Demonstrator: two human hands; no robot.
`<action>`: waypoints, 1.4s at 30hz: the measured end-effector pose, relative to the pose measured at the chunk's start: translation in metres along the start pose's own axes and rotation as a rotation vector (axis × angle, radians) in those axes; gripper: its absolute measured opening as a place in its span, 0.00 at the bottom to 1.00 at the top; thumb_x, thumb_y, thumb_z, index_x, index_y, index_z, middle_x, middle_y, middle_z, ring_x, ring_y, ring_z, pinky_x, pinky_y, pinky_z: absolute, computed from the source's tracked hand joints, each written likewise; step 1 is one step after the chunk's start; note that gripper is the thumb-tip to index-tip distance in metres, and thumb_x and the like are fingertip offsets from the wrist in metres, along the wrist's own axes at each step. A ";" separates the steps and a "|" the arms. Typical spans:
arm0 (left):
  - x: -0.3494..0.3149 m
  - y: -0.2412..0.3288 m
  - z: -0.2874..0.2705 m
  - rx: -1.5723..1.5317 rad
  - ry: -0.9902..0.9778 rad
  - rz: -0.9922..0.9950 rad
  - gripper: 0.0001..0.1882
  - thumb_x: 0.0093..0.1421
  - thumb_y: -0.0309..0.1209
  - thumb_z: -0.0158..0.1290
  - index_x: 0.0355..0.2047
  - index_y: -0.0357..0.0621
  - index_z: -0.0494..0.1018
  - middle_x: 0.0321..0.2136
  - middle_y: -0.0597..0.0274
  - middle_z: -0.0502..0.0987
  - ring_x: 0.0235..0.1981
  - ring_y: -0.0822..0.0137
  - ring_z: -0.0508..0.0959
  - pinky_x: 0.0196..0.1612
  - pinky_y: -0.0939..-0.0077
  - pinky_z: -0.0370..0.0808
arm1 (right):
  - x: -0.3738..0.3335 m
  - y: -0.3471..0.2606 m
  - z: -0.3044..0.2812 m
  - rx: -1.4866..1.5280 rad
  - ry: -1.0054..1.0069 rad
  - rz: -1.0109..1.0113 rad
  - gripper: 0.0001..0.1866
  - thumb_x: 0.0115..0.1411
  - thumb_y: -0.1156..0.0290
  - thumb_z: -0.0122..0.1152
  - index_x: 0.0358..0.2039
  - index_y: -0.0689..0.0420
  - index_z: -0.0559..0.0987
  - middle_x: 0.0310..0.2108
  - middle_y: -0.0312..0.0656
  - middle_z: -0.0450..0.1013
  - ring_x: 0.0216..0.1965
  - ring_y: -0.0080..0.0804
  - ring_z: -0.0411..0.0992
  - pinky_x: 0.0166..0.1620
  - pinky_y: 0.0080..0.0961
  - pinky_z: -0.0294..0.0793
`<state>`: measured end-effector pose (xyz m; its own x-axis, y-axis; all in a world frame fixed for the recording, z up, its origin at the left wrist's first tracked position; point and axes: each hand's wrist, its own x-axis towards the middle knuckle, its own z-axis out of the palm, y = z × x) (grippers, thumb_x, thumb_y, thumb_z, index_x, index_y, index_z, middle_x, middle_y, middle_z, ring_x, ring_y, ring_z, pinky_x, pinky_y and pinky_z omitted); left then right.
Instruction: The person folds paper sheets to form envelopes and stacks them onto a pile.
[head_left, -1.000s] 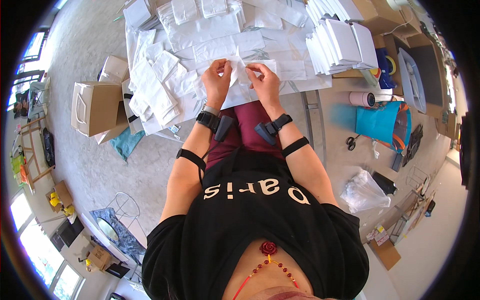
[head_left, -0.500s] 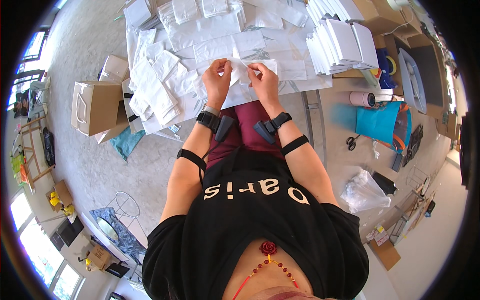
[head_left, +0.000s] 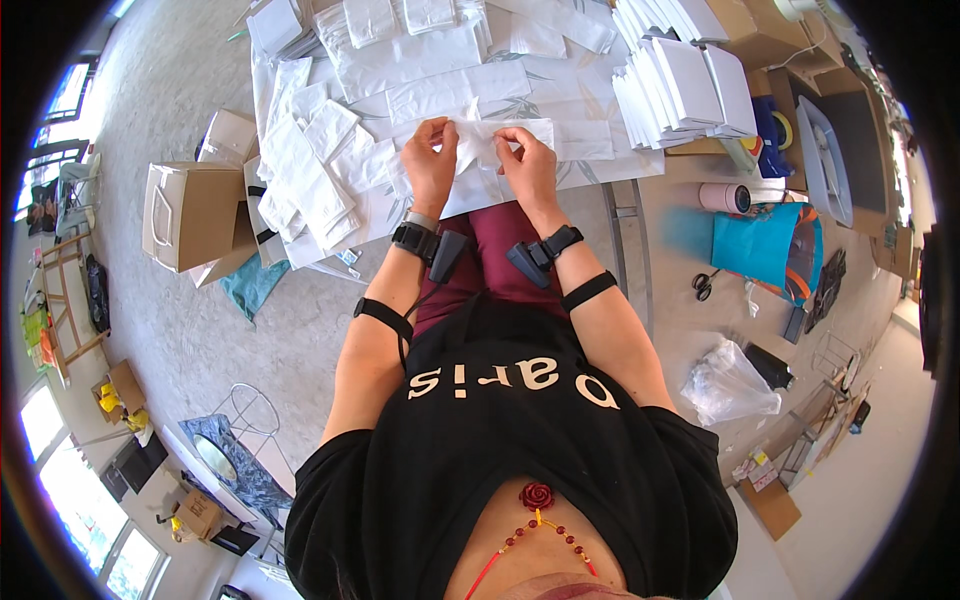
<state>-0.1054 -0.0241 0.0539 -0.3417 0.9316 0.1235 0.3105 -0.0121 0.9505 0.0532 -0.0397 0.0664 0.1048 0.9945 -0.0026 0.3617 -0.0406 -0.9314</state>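
– How do the hands stand?
– A little apart, over the near part of the bench (head_left: 600, 171). The left hand (head_left: 429, 168) and the right hand (head_left: 530, 168) each have thumb and forefinger pinched.
– On what?
– A thin white piece (head_left: 477, 137), stretched between them. Both seem to hold it, though white lies on white there, so I can't tell exactly where each grips.
– What is around it?
– A flat white strip (head_left: 458, 92) just on the far side, and a loose heap of white pieces (head_left: 312, 190) to the left.
– And to the right?
– Thick white stacks (head_left: 690, 92) at the far right. Well apart from the hands on that side are a pink bottle (head_left: 718, 198), a turquoise bag (head_left: 760, 246) and black-handled scissors (head_left: 704, 291).
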 end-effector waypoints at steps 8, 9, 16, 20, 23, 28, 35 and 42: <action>0.008 -0.003 -0.010 -0.009 0.017 -0.035 0.12 0.66 0.29 0.59 0.43 0.31 0.82 0.33 0.51 0.87 0.34 0.66 0.86 0.43 0.72 0.82 | -0.001 -0.003 -0.001 -0.008 0.009 0.001 0.08 0.66 0.70 0.63 0.40 0.61 0.82 0.32 0.42 0.83 0.21 0.31 0.79 0.30 0.28 0.77; 0.007 -0.002 -0.009 -0.019 0.012 -0.034 0.12 0.66 0.29 0.59 0.43 0.31 0.82 0.33 0.52 0.87 0.35 0.66 0.86 0.43 0.72 0.82 | -0.001 -0.004 0.001 0.009 0.014 -0.003 0.08 0.66 0.71 0.63 0.40 0.61 0.81 0.32 0.42 0.83 0.21 0.30 0.79 0.30 0.28 0.77; -0.010 0.006 -0.009 -0.095 -0.167 -0.071 0.17 0.66 0.27 0.57 0.52 0.30 0.78 0.42 0.50 0.85 0.42 0.65 0.85 0.48 0.72 0.81 | 0.001 -0.003 0.006 0.216 -0.040 0.042 0.07 0.67 0.75 0.61 0.43 0.63 0.78 0.34 0.43 0.82 0.21 0.27 0.79 0.26 0.24 0.77; -0.019 0.004 -0.005 -0.125 -0.191 0.028 0.21 0.63 0.25 0.58 0.56 0.31 0.76 0.45 0.48 0.85 0.47 0.63 0.85 0.52 0.69 0.80 | 0.001 -0.007 0.008 0.258 -0.056 0.042 0.07 0.68 0.75 0.60 0.43 0.64 0.78 0.34 0.43 0.81 0.22 0.26 0.79 0.26 0.24 0.77; -0.022 0.012 -0.004 -0.111 -0.226 0.120 0.21 0.62 0.26 0.59 0.55 0.34 0.78 0.46 0.49 0.85 0.48 0.61 0.85 0.53 0.67 0.80 | 0.001 -0.007 0.009 0.285 -0.063 0.049 0.07 0.68 0.74 0.60 0.43 0.64 0.78 0.34 0.42 0.81 0.22 0.26 0.79 0.25 0.24 0.78; -0.023 0.019 -0.004 -0.018 -0.228 0.161 0.19 0.61 0.28 0.61 0.53 0.38 0.80 0.46 0.49 0.85 0.48 0.59 0.85 0.53 0.67 0.80 | 0.001 -0.007 0.011 0.293 -0.073 0.017 0.07 0.68 0.74 0.61 0.44 0.63 0.78 0.34 0.41 0.81 0.21 0.26 0.79 0.25 0.24 0.77; -0.017 0.013 -0.002 0.093 -0.180 0.119 0.14 0.64 0.28 0.61 0.49 0.37 0.82 0.41 0.52 0.87 0.43 0.62 0.87 0.48 0.69 0.80 | 0.002 -0.009 0.012 0.220 -0.110 -0.006 0.07 0.68 0.73 0.61 0.44 0.63 0.78 0.35 0.41 0.82 0.21 0.27 0.79 0.25 0.23 0.76; -0.012 -0.011 -0.002 -0.227 0.007 -0.071 0.11 0.68 0.27 0.58 0.45 0.31 0.80 0.35 0.58 0.85 0.37 0.74 0.83 0.41 0.77 0.79 | -0.003 0.002 0.010 0.394 -0.042 0.167 0.09 0.69 0.72 0.60 0.44 0.64 0.77 0.37 0.43 0.80 0.20 0.27 0.79 0.23 0.22 0.75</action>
<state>-0.1068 -0.0358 0.0430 -0.3620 0.9305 0.0557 0.0784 -0.0292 0.9965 0.0445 -0.0415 0.0606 0.0911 0.9809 -0.1719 -0.0398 -0.1689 -0.9848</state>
